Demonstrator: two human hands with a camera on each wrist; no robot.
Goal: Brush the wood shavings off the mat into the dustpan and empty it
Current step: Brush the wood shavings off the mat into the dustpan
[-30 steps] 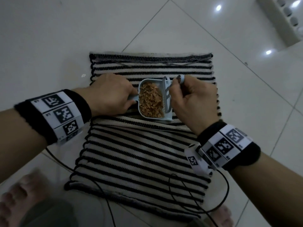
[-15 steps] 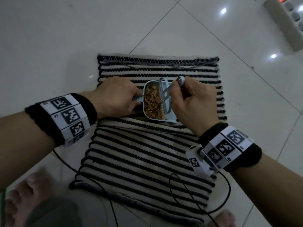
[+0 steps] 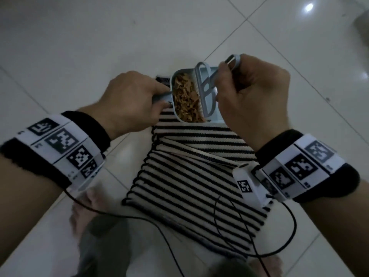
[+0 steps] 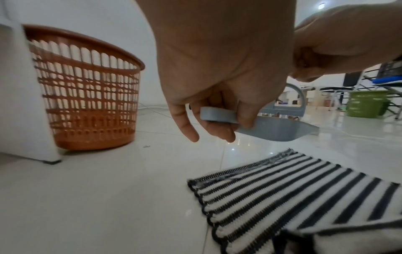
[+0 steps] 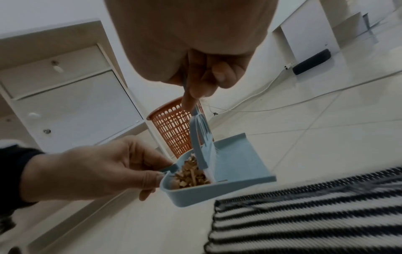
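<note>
A small light-blue dustpan [image 3: 214, 112] [image 5: 237, 165] [image 4: 276, 130] hangs in the air above the far end of the black-and-white striped mat [image 3: 191, 180] [image 4: 293, 194] [image 5: 315, 214]. Brown wood shavings [image 3: 185, 98] [image 5: 191, 177] fill its back half. My left hand [image 3: 131, 100] [image 4: 217, 96] [image 5: 91, 170] grips the dustpan's handle. My right hand [image 3: 251, 94] [image 5: 200, 56] grips the handle of a small blue brush [image 3: 203, 86] [image 5: 200, 146], whose bristles stand in the pan against the shavings.
An orange slatted waste basket [image 4: 85, 92] [image 5: 176, 127] stands on the white tiled floor left of the mat, beside a white cabinet [image 5: 65, 89]. A green tub [image 4: 367, 103] and chair legs are far off. Black cables [image 3: 249, 226] trail from my wrists over the mat; my bare feet [image 3: 87, 208] are near.
Both hands have lifted the dustpan and brush together off the mat and carried them toward its far end. The head view has swung, so the mat sits lower and turned.
</note>
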